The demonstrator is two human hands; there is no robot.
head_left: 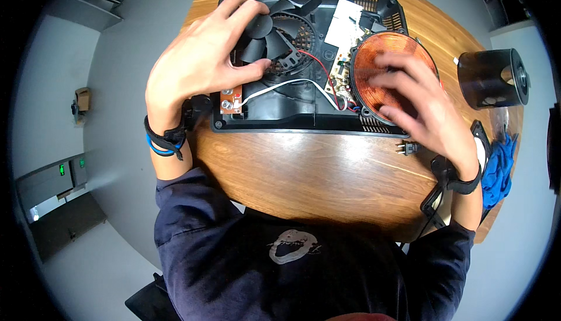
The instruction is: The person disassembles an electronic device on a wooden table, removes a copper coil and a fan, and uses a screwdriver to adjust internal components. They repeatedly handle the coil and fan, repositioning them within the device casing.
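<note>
My left hand is closed around a black cooling fan, thumb on its near side and fingers on its far side. The fan is tilted over a round grille in a shallow black housing. My right hand is slightly blurred, fingers apart over a round copper coil; whether the fingertips touch it I cannot tell. Beside the coil is a pale circuit board, partly under a white sheet. Red wires and a white cable run across the housing. A small orange-brown board sits below my left hand.
A two-pronged plug lies on the wooden table by the housing's near right corner. To the right stand a dark cylindrical container and a crumpled blue cloth. Dark straps with small devices are on both my wrists.
</note>
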